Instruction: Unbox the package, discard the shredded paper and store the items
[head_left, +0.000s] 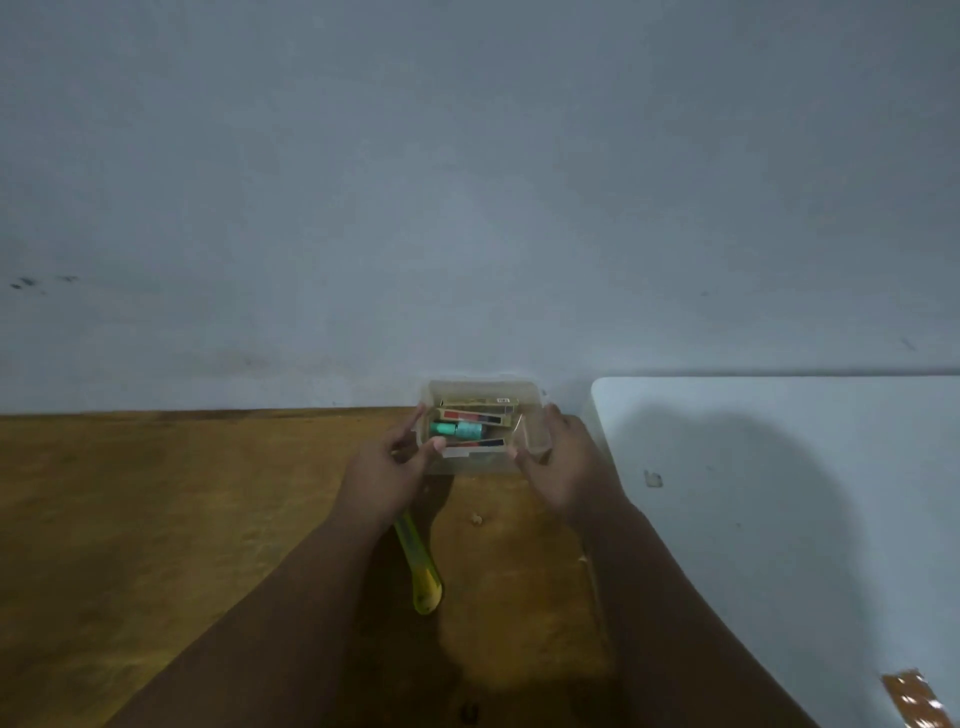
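Observation:
A small clear plastic container stands at the far edge of the wooden table, against the wall. Inside lie flat boxes with red and dark labels and a teal tube. My left hand grips the container's left side, thumb over the near rim. My right hand holds its right side, fingers along the wall. No shredded paper or package box shows in view.
A yellow-green utility knife lies on the wood under my left forearm. A white table adjoins on the right, with a small scrap and a brown tape piece. A grey wall rises behind.

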